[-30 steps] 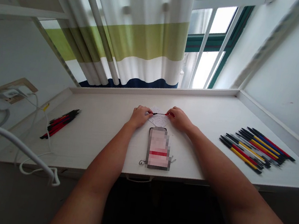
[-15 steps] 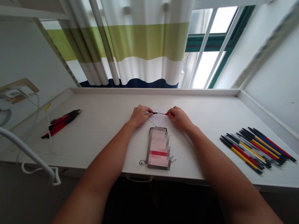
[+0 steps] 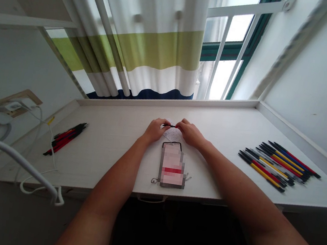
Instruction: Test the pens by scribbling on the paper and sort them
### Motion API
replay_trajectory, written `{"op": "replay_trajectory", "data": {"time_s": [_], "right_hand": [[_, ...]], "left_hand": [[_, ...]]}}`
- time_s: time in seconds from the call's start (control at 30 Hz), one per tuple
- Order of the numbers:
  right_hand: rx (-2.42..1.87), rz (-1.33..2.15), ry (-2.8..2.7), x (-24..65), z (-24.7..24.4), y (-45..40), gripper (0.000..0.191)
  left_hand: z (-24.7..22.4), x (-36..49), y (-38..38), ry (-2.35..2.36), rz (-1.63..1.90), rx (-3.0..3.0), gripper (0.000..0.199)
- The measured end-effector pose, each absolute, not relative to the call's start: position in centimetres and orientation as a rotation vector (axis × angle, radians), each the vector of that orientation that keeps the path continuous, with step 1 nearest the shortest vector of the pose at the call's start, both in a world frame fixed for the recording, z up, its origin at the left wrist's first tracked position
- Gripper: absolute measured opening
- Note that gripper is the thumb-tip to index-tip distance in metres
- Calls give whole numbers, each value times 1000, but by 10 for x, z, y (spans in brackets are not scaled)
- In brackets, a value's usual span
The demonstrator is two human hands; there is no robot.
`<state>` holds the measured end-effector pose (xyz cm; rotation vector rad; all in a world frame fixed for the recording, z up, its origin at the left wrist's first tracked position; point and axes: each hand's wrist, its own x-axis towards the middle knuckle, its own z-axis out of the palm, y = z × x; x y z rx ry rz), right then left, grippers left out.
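Above a scribbled paper sheet (image 3: 174, 135), my left hand (image 3: 154, 131) is closed on a black pen part (image 3: 172, 126). My right hand (image 3: 191, 133) pinches a red pen barrel (image 3: 176, 126), mostly hidden by the fingers. The two pieces lie in one line, and the hands are a short gap apart. Whether the pieces are fully joined I cannot tell. Just in front of the paper lies a phone (image 3: 172, 166) with a blurred screen.
A pile of red and black pens (image 3: 65, 138) lies at the left. Several pens (image 3: 273, 165) in red, yellow, blue and clear are spread at the right. A white cable (image 3: 52, 169) crosses the left desk edge. Raised rims border the white desk (image 3: 113, 131).
My hands have come closer together. The thin dark length that showed between the black part and the red barrel is now much shorter. The whole view has shifted slightly.
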<state>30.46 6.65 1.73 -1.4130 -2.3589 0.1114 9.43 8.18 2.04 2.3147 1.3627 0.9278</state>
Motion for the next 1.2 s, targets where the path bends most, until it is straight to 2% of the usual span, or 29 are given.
{"op": "replay_trajectory", "data": {"time_s": [0.13, 0.33, 0.5, 0.73, 0.83, 1.0, 1.1, 1.2], "right_hand": [[-1369, 177, -2315, 305, 19, 64, 32], [-1237, 320, -2233, 308, 19, 65, 21], [-1345, 237, -2336, 307, 21, 64, 29], [-1367, 166, -2312, 305, 21, 63, 19], [-1339, 135, -2328, 307, 22, 63, 28], [-1330, 87, -2325, 310, 24, 64, 23], [-1371, 99, -2361, 311, 24, 64, 33], [-1348, 85, -2312, 312, 26, 64, 26]], "left_hand": [[19, 93, 81, 1295, 969, 2265, 14], [22, 95, 78, 1290, 995, 2210, 14], [22, 96, 77, 1265, 1006, 2235, 11], [18, 96, 80, 1192, 1097, 2197, 10], [17, 95, 80, 1176, 1100, 2191, 10], [18, 95, 80, 1171, 1131, 2159, 10], [18, 96, 80, 1149, 1145, 2156, 10], [18, 97, 80, 1133, 1132, 2146, 10]]}}
